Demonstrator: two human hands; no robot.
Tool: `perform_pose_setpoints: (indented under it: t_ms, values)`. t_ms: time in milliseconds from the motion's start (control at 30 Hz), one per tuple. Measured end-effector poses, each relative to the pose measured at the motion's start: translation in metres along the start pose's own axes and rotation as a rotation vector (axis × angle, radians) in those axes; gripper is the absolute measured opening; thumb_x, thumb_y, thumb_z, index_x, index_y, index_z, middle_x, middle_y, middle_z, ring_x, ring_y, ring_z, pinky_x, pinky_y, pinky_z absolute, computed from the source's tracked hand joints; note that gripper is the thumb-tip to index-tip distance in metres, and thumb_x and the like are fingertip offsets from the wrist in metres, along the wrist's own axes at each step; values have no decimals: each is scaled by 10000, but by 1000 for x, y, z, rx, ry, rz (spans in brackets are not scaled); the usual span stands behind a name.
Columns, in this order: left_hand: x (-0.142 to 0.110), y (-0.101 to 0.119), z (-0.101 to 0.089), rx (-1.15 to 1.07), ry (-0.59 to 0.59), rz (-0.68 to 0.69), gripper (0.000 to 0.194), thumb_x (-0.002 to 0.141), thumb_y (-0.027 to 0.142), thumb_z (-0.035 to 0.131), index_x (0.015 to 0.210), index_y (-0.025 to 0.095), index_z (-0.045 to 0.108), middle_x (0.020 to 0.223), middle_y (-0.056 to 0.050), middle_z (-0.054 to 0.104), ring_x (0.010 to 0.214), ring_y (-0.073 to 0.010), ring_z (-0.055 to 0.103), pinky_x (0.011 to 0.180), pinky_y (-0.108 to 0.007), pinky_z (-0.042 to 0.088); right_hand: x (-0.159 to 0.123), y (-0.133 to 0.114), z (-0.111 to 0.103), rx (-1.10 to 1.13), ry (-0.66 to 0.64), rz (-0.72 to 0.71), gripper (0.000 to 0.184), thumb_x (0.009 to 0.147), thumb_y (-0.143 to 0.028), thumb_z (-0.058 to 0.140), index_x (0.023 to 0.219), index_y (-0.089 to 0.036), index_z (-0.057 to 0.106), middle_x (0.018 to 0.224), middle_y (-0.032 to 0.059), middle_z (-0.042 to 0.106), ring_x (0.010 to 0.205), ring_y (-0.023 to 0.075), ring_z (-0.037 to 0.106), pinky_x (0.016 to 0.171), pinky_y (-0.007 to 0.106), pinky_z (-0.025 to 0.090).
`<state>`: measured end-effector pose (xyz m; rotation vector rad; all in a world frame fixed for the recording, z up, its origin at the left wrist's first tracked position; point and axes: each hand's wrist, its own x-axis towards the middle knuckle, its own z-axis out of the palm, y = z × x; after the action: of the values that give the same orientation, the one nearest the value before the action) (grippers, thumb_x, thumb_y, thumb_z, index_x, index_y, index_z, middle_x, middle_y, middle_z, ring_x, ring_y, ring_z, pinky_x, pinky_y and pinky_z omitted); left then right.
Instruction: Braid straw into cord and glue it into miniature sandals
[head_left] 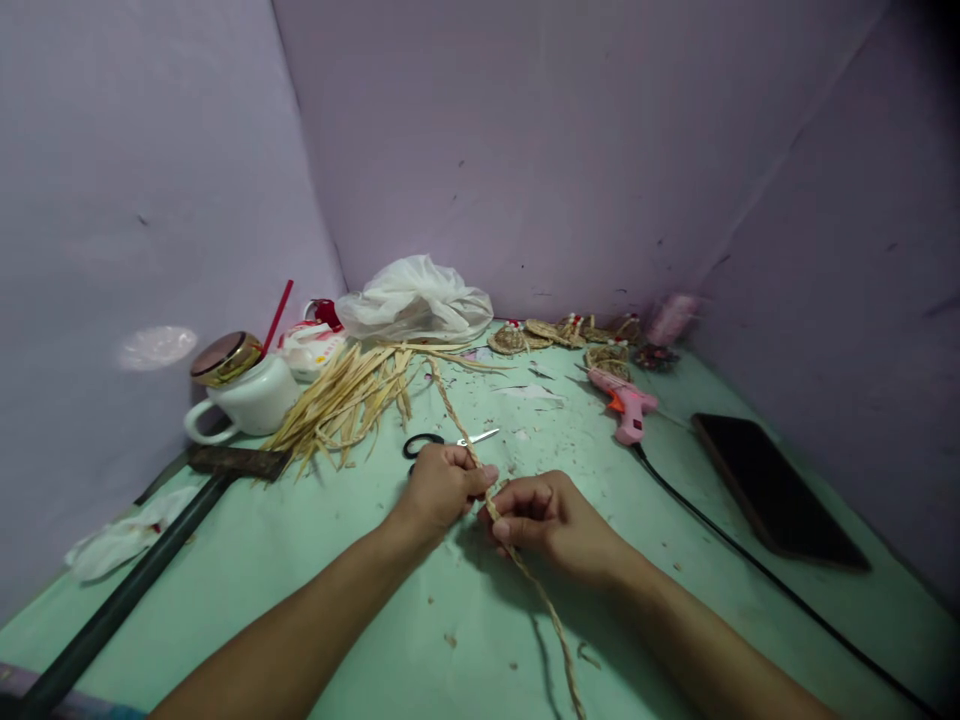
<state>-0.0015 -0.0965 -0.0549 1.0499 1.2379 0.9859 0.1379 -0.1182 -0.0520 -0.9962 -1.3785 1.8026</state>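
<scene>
Head view: left hand and right hand both pinch the twisted cord above the bench centre, its tail trailing toward the near edge, apparently mid-twisting, so the next move likely calls for steady tension.

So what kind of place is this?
It looks like a craft table in a corner: there's a pink glue gun, a heap of straw-like strips, and a twisted cord.
</scene>
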Motion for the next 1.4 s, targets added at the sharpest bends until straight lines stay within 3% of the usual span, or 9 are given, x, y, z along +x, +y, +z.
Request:
perform_pose_setpoints:
  t_ms: [200, 367, 533, 633, 867, 1100, 1267, 1400]
  values:
    - [3, -5, -2, -58, -21, -13, 369, 528, 432, 708, 479, 155, 470, 355, 71, 404, 304, -28, 281, 333, -181, 165, 5, 2, 1, -26, 85, 9, 156, 542, -252, 722, 605, -122, 663, 482, -3, 566, 440, 92, 450, 461, 240, 331]
    - [0, 3, -7, -62, -130, -16, 328, 516, 402, 725, 527, 133, 538, 411, 34, 477, 342, -46, 352, 346, -179, 204, 9, 4, -5, -9, 102, 60, 229, 538, -312, 750, 604, -119, 643, 466, -7, 562, 419, 80, 447, 455, 233, 336]
    - [0, 7, -7, -70, -56, 51, 299, 537, 351, 715, 501, 141, 506, 366, 71, 397, 357, -35, 304, 373, -176, 196, 5, 3, -6, 55, -17, 128, 329, 557, -405, 754, 634, -107, 637, 543, 18, 597, 453, 92, 511, 483, 242, 385]
    - [3, 9, -11, -82, -32, 58, 291, 555, 361, 695, 523, 148, 500, 369, 80, 381, 351, -32, 290, 367, -174, 177, 3, 2, -5, 93, -24, 145, 343, 556, -391, 766, 715, -105, 662, 547, 7, 597, 452, 84, 511, 487, 237, 390]
    - [-2, 6, -10, -32, -160, -40, 314, 516, 383, 739, 515, 133, 549, 385, 37, 460, 335, -50, 346, 339, -183, 187, 6, 1, -5, 41, 48, 102, 304, 548, -402, 746, 584, -119, 640, 497, 0, 573, 407, 77, 482, 440, 230, 367]
    - [-7, 5, 3, -85, -99, -66, 374, 505, 386, 727, 431, 168, 432, 344, 80, 339, 331, -25, 218, 366, -199, 111, 4, 5, -3, -55, 88, 8, 188, 609, -284, 693, 551, -138, 592, 468, -24, 524, 422, 78, 436, 443, 225, 331]
    - [-3, -2, 7, -139, -62, -120, 339, 541, 346, 668, 440, 190, 385, 346, 92, 291, 325, -28, 176, 369, -204, 88, 3, 10, 2, -339, 184, -173, 155, 692, -209, 616, 554, -150, 578, 479, -44, 454, 468, 78, 361, 448, 224, 261]
    - [1, -2, 2, -154, 9, -59, 303, 575, 320, 632, 450, 180, 394, 355, 87, 308, 335, -25, 186, 375, -202, 98, 8, 10, 0, -151, 112, -22, 218, 690, -334, 630, 599, -142, 584, 491, -13, 522, 451, 92, 440, 476, 242, 330]
